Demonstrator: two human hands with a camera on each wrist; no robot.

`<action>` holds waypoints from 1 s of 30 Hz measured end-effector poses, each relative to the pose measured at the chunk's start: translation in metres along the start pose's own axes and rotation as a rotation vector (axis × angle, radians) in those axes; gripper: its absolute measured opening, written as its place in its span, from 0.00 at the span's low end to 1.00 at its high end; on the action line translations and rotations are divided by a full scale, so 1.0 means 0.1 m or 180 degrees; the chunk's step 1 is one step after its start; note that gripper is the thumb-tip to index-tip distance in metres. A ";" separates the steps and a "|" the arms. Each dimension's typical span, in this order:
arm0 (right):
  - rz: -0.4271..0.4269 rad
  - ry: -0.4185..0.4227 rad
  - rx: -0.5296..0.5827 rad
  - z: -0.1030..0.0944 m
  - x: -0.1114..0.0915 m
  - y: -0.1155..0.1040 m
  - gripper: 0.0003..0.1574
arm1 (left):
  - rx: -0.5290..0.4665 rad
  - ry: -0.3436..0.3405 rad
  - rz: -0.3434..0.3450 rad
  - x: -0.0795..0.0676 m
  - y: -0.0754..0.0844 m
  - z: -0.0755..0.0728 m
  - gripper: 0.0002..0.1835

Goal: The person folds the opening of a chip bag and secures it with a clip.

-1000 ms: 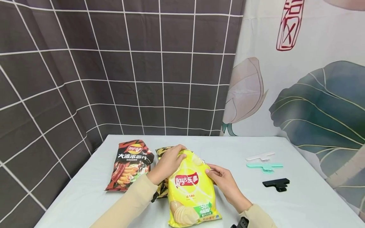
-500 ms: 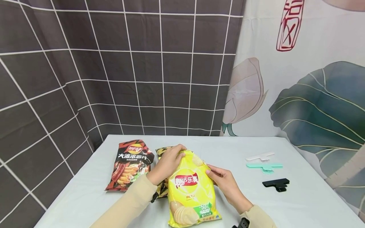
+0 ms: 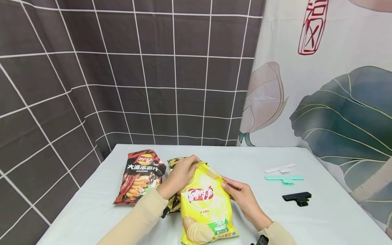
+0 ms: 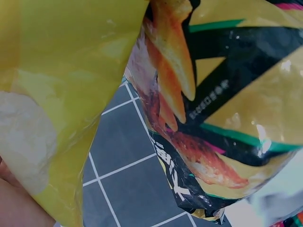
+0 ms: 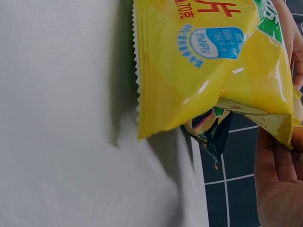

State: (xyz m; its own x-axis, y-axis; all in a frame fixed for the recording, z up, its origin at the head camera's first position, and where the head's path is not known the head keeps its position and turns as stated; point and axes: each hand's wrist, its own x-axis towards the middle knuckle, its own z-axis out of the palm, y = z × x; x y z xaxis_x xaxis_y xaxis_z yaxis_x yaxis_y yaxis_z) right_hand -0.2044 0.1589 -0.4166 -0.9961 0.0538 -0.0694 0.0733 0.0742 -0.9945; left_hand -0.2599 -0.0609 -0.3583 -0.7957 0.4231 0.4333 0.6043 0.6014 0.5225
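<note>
A yellow Lay's potato chip bag (image 3: 206,211) stands tilted at the front middle of the table, its printed front toward me. My left hand (image 3: 181,177) grips its top left corner from above. At the upper right edge, my right hand (image 3: 245,200) pinches the bag between thumb and fingers. Behind it, partly covered by the yellow bag and my left hand, is a black-and-gold chip bag (image 3: 174,203); the left wrist view shows its printed side (image 4: 246,94) close by. The right wrist view shows the yellow bag's crimped bottom edge (image 5: 147,94) near the white cloth.
A red-and-black Lay's bag (image 3: 141,180) lies to the left. On the right are a white bag clip (image 3: 279,168), a mint green clip (image 3: 284,178) and a black clip (image 3: 297,197). Dark gridded cloth (image 3: 156,71) hangs behind the white table (image 3: 245,156).
Creases and glare on the yellow bag have shifted, and its upper part has bent slightly. Both hands keep nearly the same places and holds.
</note>
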 end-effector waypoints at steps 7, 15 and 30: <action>0.0001 -0.0002 0.0040 0.00 -0.01 0.00 0.23 | -0.0016 0.0037 0.0079 -0.01 0.00 -0.01 0.07; -0.0042 -0.0042 0.0115 -0.01 -0.02 0.00 0.23 | -0.0076 0.0033 0.0148 0.00 -0.02 -0.02 0.08; -0.0017 -0.0012 0.0196 -0.01 -0.03 0.02 0.19 | -0.0338 -0.0001 0.0171 0.01 -0.03 -0.05 0.14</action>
State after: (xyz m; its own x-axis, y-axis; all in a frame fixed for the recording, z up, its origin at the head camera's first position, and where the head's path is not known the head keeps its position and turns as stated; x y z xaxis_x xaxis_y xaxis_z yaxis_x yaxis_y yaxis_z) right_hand -0.2011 0.1597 -0.4182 -0.9967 0.0498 -0.0642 0.0649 0.0131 -0.9978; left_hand -0.2626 -0.0658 -0.3553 -0.7622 0.4531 0.4624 0.6468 0.5028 0.5734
